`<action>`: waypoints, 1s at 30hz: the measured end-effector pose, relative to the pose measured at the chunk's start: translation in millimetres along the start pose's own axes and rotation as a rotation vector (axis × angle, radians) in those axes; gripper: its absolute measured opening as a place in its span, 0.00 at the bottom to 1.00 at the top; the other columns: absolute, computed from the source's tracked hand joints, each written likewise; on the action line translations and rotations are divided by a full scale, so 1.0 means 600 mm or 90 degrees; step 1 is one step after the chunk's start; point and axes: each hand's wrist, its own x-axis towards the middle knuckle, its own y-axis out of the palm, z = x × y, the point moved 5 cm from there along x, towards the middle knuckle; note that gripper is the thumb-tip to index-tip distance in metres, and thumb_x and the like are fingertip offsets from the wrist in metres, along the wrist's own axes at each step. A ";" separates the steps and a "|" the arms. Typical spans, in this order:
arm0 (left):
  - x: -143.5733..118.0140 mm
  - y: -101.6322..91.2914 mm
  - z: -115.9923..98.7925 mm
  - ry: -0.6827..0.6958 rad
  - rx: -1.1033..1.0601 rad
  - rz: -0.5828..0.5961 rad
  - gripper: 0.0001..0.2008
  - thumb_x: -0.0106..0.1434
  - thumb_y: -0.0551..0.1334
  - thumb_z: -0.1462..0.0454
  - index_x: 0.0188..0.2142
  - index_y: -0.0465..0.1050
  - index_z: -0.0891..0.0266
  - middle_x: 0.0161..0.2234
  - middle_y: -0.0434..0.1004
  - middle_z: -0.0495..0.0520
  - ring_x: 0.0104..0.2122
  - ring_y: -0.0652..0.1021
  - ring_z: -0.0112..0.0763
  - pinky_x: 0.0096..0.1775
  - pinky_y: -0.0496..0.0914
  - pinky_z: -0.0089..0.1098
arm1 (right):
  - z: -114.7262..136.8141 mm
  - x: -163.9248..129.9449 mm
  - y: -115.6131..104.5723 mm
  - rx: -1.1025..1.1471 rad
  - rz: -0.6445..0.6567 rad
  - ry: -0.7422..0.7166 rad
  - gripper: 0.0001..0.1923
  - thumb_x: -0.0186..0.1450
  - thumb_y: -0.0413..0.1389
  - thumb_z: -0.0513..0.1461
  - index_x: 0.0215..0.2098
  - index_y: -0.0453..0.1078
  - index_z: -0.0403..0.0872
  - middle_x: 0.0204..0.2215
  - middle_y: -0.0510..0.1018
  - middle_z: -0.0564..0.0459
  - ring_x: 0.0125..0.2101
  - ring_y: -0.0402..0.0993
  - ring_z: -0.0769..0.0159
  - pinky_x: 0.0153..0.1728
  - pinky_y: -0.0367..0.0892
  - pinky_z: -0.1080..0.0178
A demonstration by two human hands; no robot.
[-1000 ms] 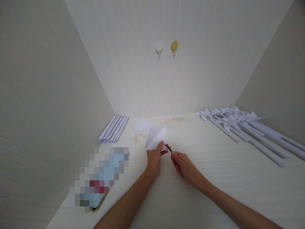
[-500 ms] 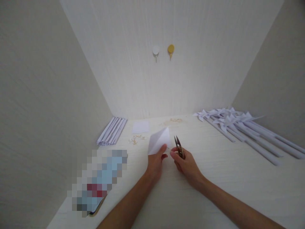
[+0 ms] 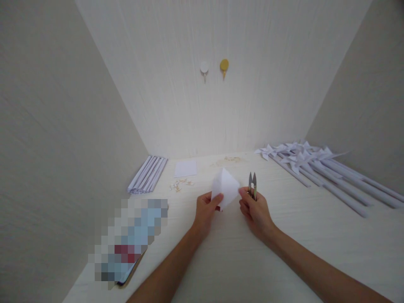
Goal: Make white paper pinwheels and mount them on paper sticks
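Over the middle of the table, my left hand (image 3: pixel 205 212) is closed on a creased white paper square (image 3: pixel 224 187), thumb on its face and the fingers behind it. My right hand (image 3: pixel 257 212) is closed around small thread snips (image 3: pixel 253 185), whose two pointed blades stick up, spread apart. The right thumb and forefinger also reach the paper's right corner and appear to pinch it. Whether the paper has any cuts cannot be made out.
Rolled paper tubes (image 3: pixel 148 174) lie at the back left, beside a stack of white paper squares (image 3: pixel 185 168). Small pale bits (image 3: pixel 181 184) lie in front of it, more (image 3: pixel 232 159) near the wall. Paper pinwheels on sticks (image 3: pixel 318 166) lie right. A blurred-out phone-like object (image 3: pixel 132 244) lies left.
The paper has turned and shifted right in my left hand. My right hand has moved slightly right, the snips now upright, and its fingertips have come to the paper's corner.
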 end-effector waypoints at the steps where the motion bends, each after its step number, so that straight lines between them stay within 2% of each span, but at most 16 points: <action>1: -0.003 0.005 -0.001 0.000 0.037 0.018 0.07 0.43 0.63 0.64 0.17 0.70 0.68 0.15 0.68 0.49 0.16 0.66 0.20 0.18 0.60 0.22 | 0.003 0.002 -0.001 0.007 -0.002 -0.009 0.14 0.47 0.59 0.42 0.21 0.58 0.45 0.08 0.49 0.68 0.08 0.40 0.83 0.07 0.37 0.76; 4: -0.010 0.015 -0.003 -0.005 0.109 0.045 0.06 0.43 0.62 0.65 0.16 0.70 0.68 0.14 0.68 0.49 0.15 0.66 0.21 0.18 0.60 0.23 | 0.006 0.005 -0.001 0.012 0.007 -0.017 0.14 0.47 0.59 0.42 0.21 0.58 0.45 0.08 0.49 0.68 0.08 0.40 0.83 0.07 0.37 0.76; 7: -0.010 0.014 -0.005 0.005 0.086 0.019 0.06 0.43 0.63 0.65 0.18 0.71 0.68 0.16 0.69 0.50 0.16 0.68 0.23 0.18 0.61 0.23 | 0.005 0.002 0.000 -0.029 0.016 -0.019 0.13 0.48 0.58 0.44 0.22 0.59 0.45 0.08 0.48 0.68 0.08 0.39 0.82 0.08 0.37 0.74; 12: -0.006 0.001 -0.003 0.005 -0.048 -0.058 0.09 0.41 0.65 0.64 0.25 0.71 0.65 0.22 0.72 0.49 0.21 0.70 0.23 0.18 0.62 0.22 | 0.001 -0.007 0.011 -0.298 0.092 -0.071 0.11 0.49 0.57 0.43 0.21 0.63 0.44 0.10 0.53 0.64 0.12 0.46 0.79 0.11 0.42 0.71; 16: -0.010 0.005 -0.004 -0.009 -0.061 -0.050 0.10 0.41 0.65 0.64 0.26 0.71 0.65 0.23 0.73 0.50 0.21 0.70 0.23 0.18 0.62 0.21 | -0.001 -0.013 0.022 -0.430 0.173 -0.138 0.11 0.51 0.55 0.42 0.18 0.64 0.43 0.12 0.53 0.62 0.15 0.47 0.77 0.15 0.44 0.70; 20: -0.010 0.006 -0.004 -0.001 -0.049 -0.049 0.08 0.41 0.64 0.65 0.24 0.71 0.66 0.22 0.72 0.50 0.20 0.70 0.24 0.18 0.63 0.22 | -0.005 -0.012 0.022 -0.407 0.189 -0.098 0.11 0.52 0.54 0.42 0.18 0.62 0.44 0.12 0.54 0.62 0.14 0.47 0.77 0.14 0.44 0.70; 24: -0.007 -0.002 -0.005 0.005 -0.032 -0.091 0.06 0.41 0.64 0.66 0.20 0.69 0.67 0.17 0.69 0.48 0.19 0.69 0.24 0.19 0.65 0.24 | -0.010 -0.011 0.018 -0.308 0.179 -0.021 0.10 0.51 0.55 0.43 0.21 0.61 0.44 0.10 0.53 0.64 0.11 0.46 0.78 0.12 0.41 0.71; 30: -0.007 -0.006 -0.009 0.013 -0.029 -0.113 0.06 0.42 0.63 0.64 0.20 0.68 0.66 0.18 0.70 0.48 0.19 0.70 0.24 0.21 0.66 0.25 | -0.014 -0.014 0.018 -0.202 0.207 0.027 0.12 0.51 0.55 0.45 0.23 0.63 0.43 0.08 0.49 0.66 0.10 0.41 0.80 0.10 0.37 0.72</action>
